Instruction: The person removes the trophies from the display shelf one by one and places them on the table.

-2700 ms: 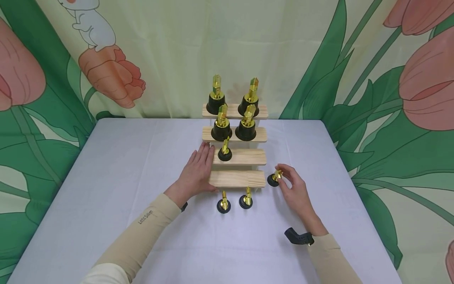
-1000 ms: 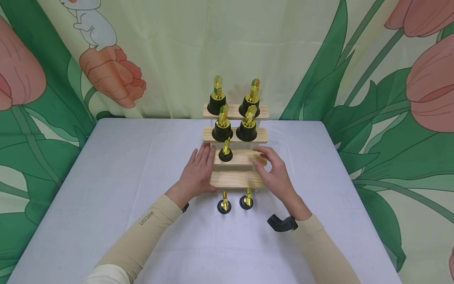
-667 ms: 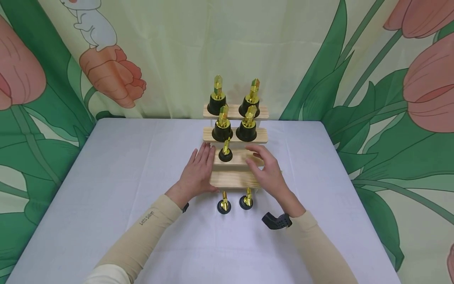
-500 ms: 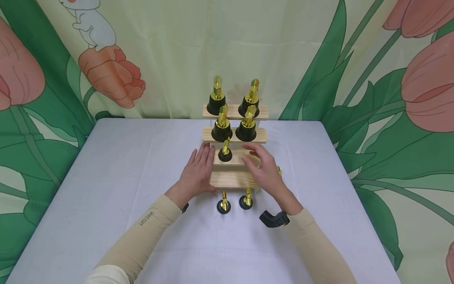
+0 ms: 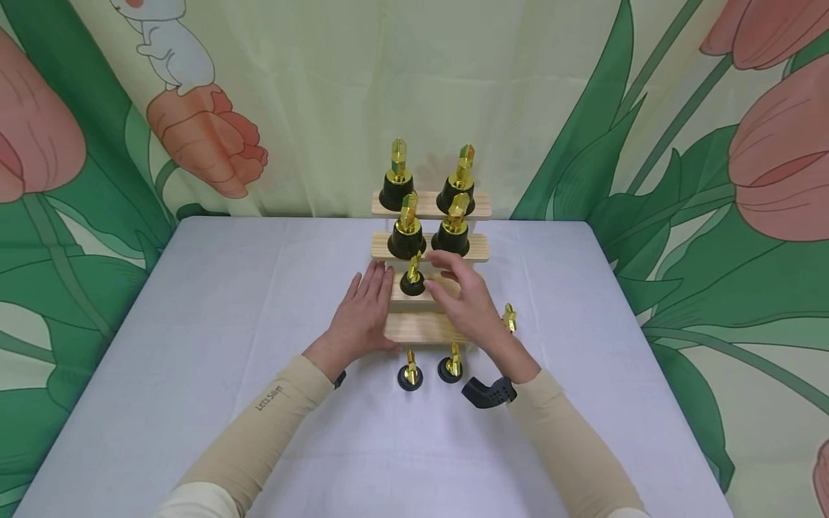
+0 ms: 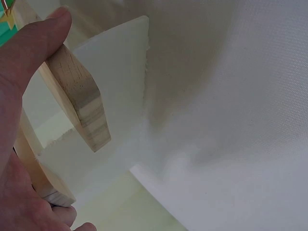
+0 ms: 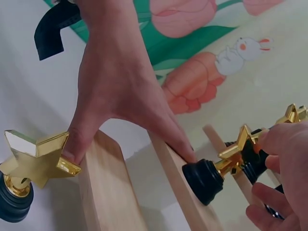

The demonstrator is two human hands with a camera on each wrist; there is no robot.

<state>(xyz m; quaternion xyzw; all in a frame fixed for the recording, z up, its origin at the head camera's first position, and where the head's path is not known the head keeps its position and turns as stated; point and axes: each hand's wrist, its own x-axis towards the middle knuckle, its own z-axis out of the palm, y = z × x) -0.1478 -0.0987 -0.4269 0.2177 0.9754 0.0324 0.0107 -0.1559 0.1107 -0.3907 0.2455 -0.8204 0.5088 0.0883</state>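
My left hand (image 5: pixel 359 309) rests with fingers extended along the left ends of two lower shelves of a tiered wooden display stand (image 5: pixel 427 327). In the left wrist view its thumb (image 6: pixel 45 36) lies on a wooden shelf end (image 6: pixel 79 98). My right hand (image 5: pixel 469 298) hovers over the second-lowest shelf, its thumb and fingers bent and apart, beside a small star trophy (image 5: pixel 412 279) with a gold star and black base. The right wrist view shows those fingers (image 7: pixel 276 144) near the trophy's star (image 7: pixel 245 144); contact is unclear.
Larger trophies stand in pairs on the upper shelves, one being the trophy (image 5: pixel 396 191) at top left. Two small trophies, including the left trophy (image 5: pixel 410 375), stand on the white-covered table (image 5: pixel 259 288) before the stand. Another trophy (image 5: pixel 509 318) is right of it.
My right hand has let go of the small trophy at the right and moved left across the shelf to the small trophy standing there. The left hand has stayed in place.
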